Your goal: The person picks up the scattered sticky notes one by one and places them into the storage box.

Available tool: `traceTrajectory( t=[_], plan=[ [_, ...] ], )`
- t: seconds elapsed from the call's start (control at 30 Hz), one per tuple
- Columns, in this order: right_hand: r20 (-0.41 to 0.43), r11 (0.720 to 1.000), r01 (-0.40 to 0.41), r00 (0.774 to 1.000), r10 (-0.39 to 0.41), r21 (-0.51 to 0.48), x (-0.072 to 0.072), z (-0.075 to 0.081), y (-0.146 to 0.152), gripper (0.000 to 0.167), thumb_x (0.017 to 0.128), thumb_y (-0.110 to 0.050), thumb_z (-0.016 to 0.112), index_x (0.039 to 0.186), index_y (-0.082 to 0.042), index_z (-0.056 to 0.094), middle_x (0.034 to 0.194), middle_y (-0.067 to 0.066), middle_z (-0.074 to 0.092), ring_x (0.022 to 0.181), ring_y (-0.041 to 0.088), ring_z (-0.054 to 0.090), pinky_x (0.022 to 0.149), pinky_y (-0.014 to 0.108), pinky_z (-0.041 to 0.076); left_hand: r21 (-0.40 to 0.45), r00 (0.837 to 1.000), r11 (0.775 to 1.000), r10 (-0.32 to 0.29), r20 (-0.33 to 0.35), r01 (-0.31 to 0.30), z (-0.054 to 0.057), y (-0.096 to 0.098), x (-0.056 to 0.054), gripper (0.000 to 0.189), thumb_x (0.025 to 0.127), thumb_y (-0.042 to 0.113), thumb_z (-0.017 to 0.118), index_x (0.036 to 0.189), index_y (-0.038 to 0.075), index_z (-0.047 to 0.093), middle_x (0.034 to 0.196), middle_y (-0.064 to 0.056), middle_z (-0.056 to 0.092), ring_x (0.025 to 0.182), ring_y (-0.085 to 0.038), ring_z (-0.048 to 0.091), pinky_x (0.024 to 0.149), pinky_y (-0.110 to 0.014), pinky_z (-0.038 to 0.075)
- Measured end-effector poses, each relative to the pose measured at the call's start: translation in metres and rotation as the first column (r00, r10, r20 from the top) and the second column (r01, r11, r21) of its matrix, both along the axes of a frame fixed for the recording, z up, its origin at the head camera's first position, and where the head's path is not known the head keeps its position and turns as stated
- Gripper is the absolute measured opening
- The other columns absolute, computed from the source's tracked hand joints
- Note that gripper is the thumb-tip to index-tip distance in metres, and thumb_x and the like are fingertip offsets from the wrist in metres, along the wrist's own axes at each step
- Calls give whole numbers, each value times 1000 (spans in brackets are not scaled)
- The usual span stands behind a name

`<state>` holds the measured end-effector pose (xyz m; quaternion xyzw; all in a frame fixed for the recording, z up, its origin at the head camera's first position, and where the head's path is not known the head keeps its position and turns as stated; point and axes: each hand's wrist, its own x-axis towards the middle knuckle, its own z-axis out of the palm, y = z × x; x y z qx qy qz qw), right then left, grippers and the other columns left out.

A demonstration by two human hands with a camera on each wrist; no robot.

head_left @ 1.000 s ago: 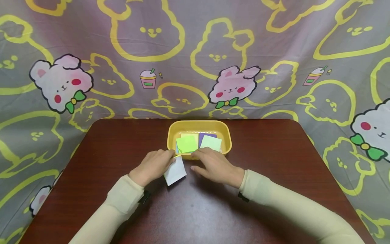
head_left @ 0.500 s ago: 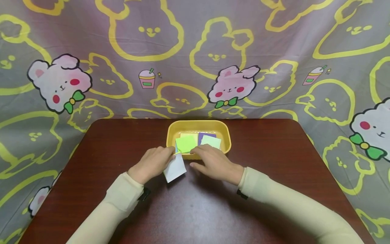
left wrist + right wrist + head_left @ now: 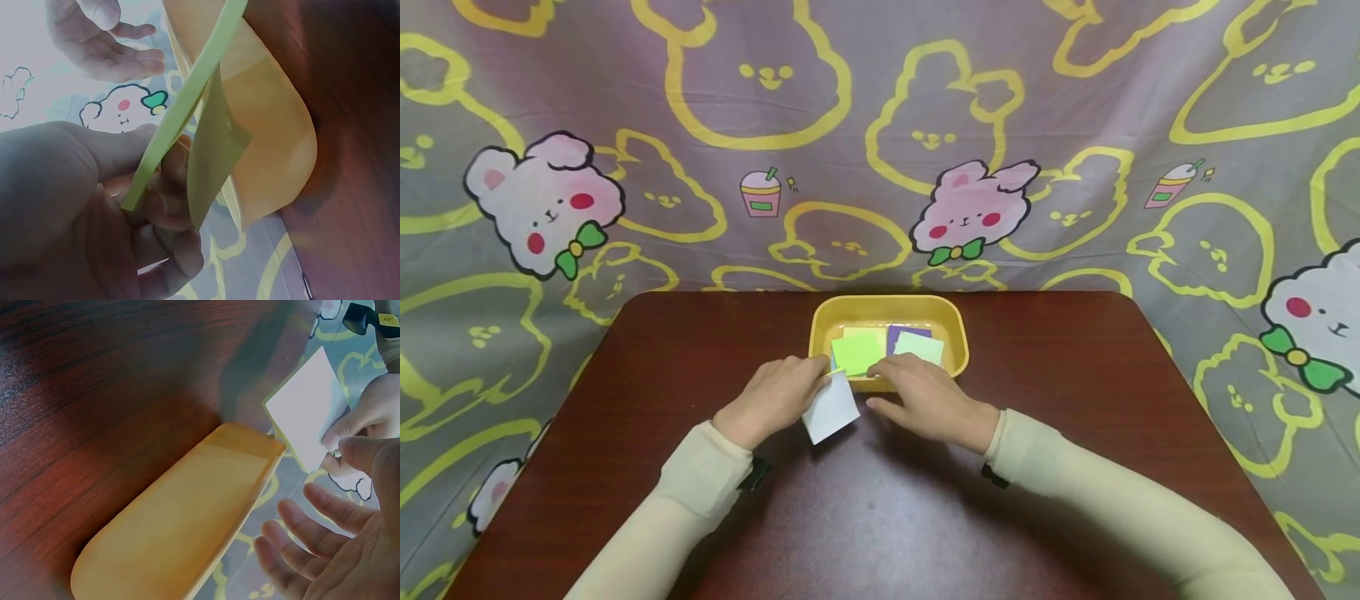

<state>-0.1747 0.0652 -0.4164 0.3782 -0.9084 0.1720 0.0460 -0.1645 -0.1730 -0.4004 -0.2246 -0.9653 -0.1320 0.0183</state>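
My left hand [image 3: 773, 400] pinches a sticky note pad [image 3: 831, 408] between thumb and fingers, just in front of the yellow plastic tray [image 3: 951, 312]. The pad's white back shows in the head view. Seen edge-on from the left wrist, the pad [image 3: 200, 69] is yellow-green, and one leaf [image 3: 215, 150] bends away from it. My right hand [image 3: 931, 406] hovers at the tray's front rim with fingers spread and loosely bent, holding nothing in the right wrist view. Inside the tray lie bright green notes [image 3: 859, 353], pale yellow notes [image 3: 865, 333], purple notes [image 3: 910, 333] and mint notes [image 3: 921, 348].
The tray stands near the back edge of a dark red-brown wooden table [image 3: 1045, 350]. Behind the table hangs a grey cloth [image 3: 865, 183] printed with yellow outlines and rabbit heads. A dark wrist strap piece [image 3: 754, 475] sits at the left cuff.
My left hand has shifted slightly forward toward the tray, raising the sticky note pad a little in the head view. My right hand has moved forward only slightly and stays by the rim.
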Motion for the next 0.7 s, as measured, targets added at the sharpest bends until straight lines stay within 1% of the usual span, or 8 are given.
traceTrajectory(
  t=[0.2, 0.4, 0.53, 0.7],
  plan=[
    [-1, 1000, -6, 1000, 6, 1, -1, 1, -1, 40, 95, -35, 70, 124, -8, 66, 118, 9, 71, 111, 24, 66, 94, 42, 54, 1, 1000, 1000, -3, -6, 3, 3, 1, -1, 15, 98, 19, 65, 86, 14, 59, 61, 1, 51, 53, -15, 46, 49, -31, 37],
    [-19, 1000, -1, 1000, 1, 3, -1, 3, -1, 39, 95, -35, 70, 123, -10, 66, 118, 6, 71, 112, 24, 66, 96, 41, 54, 10, 1000, 1000, -8, -2, 8, 6, 0, -2, 12, 99, 19, 64, 89, 13, 60, 62, 2, 52, 55, -14, 47, 50, -29, 36],
    [-23, 1000, 2, 1000, -1, 6, -1, 4, -1, 38, 95, -36, 70, 123, -10, 66, 117, 5, 71, 111, 23, 66, 95, 40, 54, 13, 1000, 1000, -5, 2, 5, 8, 0, -4, 12, 99, 19, 64, 91, 13, 60, 63, 1, 54, 55, -14, 48, 49, -29, 36],
    [-16, 1000, 2, 1000, -2, 3, -1, 6, 0, 38, 95, -36, 70, 123, -10, 66, 118, 5, 71, 111, 23, 66, 94, 40, 54, 7, 1000, 1000, 5, -9, -5, 10, 0, -6, 10, 100, 20, 64, 93, 13, 61, 65, 0, 56, 56, -15, 50, 49, -30, 36]
  ],
)
